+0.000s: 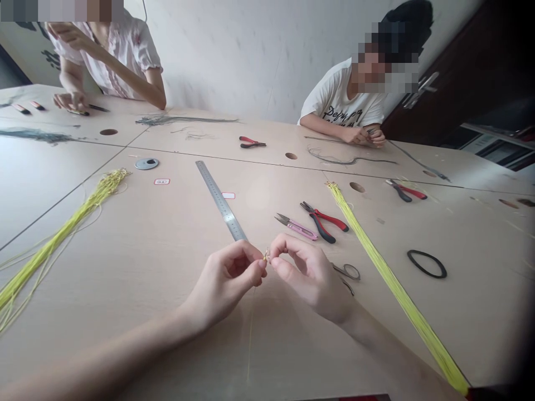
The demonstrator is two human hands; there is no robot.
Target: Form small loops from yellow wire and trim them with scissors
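My left hand (232,278) pinches a thin yellow cord (251,334) near its top, where a small metallic piece (266,254) shows at the fingertips. The cord hangs down toward the table's near edge. My right hand (307,273) is beside it with thumb and forefinger brought together at the same small piece; what lies between those fingertips is too small to make out. Just beyond my left hand is a steel ruler (221,203). Pink thread snips (297,227) and red-and-black pliers (324,221) lie beyond my right hand, and scissors (351,271) are partly hidden behind it.
Yellow cord bundles lie at left (75,228) and right (384,267). A black oval ring (427,264) is at right, a grey disc (146,164) at back left. More pliers (405,190) lie farther off. Two people sit across the table (175,289), their hands over grey cords.
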